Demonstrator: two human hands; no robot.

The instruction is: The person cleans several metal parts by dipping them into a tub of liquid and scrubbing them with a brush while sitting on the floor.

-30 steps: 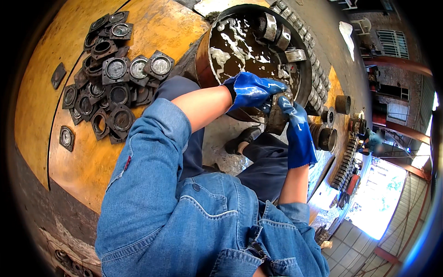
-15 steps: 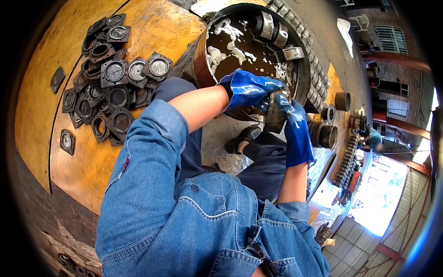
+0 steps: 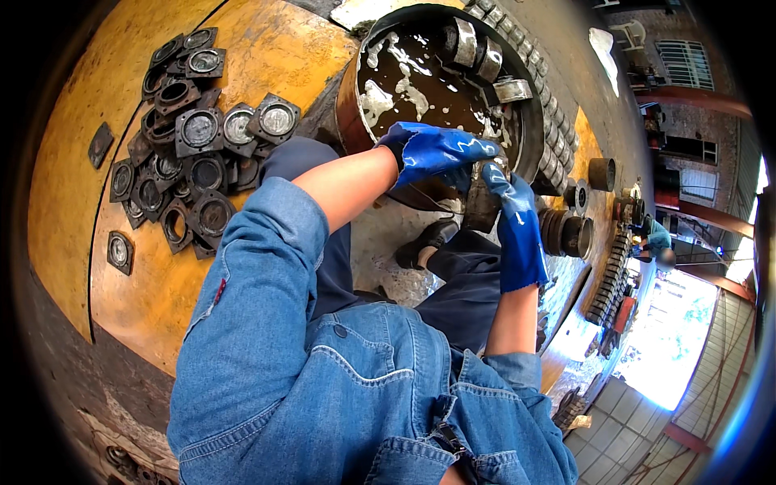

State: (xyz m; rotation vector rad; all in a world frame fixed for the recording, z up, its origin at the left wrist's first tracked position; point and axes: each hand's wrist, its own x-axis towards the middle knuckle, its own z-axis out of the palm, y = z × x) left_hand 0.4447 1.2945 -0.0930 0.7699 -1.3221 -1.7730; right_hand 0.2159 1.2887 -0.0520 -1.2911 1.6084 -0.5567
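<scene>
Both hands wear long, wet blue rubber gloves and meet over the near right rim of a round metal tub (image 3: 349, 109) of brown liquid with white foam. Between them is a dark, wet metal ring-shaped part (image 3: 482, 208), tilted on edge. My right hand (image 3: 513, 202) is closed round its right side, thumb on top. My left hand (image 3: 440, 153) reaches across from the left, fingers bent against the part's upper end. Whether it also holds a small tool is hidden. Several similar metal rings (image 3: 488, 61) rest inside the tub's far right side.
Square dark metal flanges (image 3: 199, 129) lie piled on the yellow floor plate (image 3: 271, 44) at left. Rows of metal rings (image 3: 550, 121) curve along the tub's right, with short cylinders (image 3: 575, 236) nearer. My shoe (image 3: 436, 236) stands below the tub. Another person (image 3: 656, 242) is far right.
My left hand has shifted slightly over the upper end of the metal ring. Foam on the liquid has spread and changed shape. My right hand keeps its grip almost in place.
</scene>
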